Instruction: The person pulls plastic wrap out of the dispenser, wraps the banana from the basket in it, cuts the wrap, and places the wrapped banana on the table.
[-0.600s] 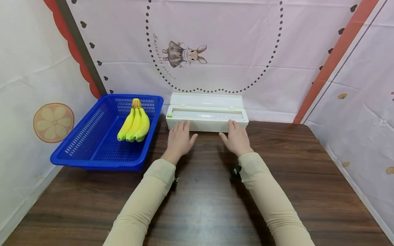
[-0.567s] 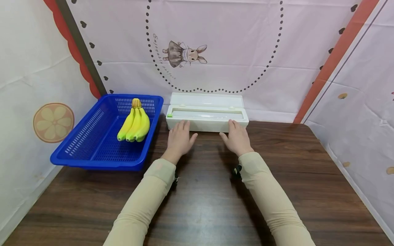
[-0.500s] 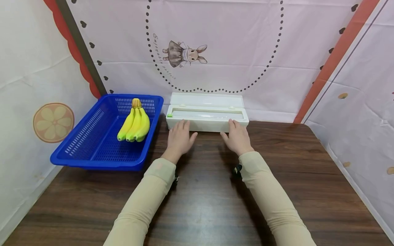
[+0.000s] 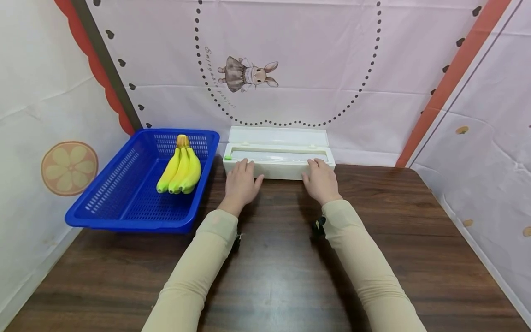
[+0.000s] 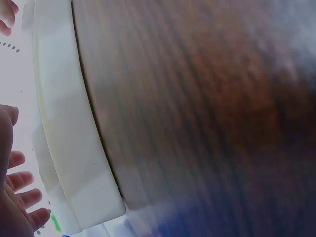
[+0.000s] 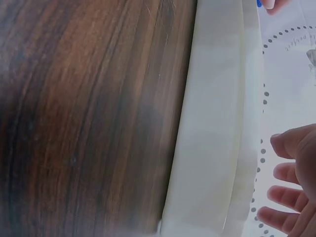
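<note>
Behind your station hangs a pale printed backdrop [image 4: 298,50], with dark dots and coral bands across it. Your table [image 4: 269,276] has a dark brown wood-grain surface, with a patch of glare toward your side. At your left stands a blue basket [image 4: 128,226] with perforated walls. Your two light sleeves, left [image 4: 195,272] and right [image 4: 371,272], reach forward over the table. At the far edge, in front of the backdrop, sits the long white box [image 4: 280,172]; its lid [image 4: 278,135] is raised at the back, and the recessed top shows. A bunch of bananas [image 4: 180,171] lies in the basket, toward its right-hand side, stem end away from you.

Your left hand [image 4: 240,182] is at the box's front, near its left end, fingers loosely extended, thumb spread inward: the grip is wide. Your right hand [image 4: 322,180] stands likewise near the right end, grip also wide. Whether your fingertips touch the box cannot be told. A dark device [image 4: 319,226] shows at your right cuff. Smallest noted: a green tab [image 4: 228,157] at the box's left front corner.
</note>
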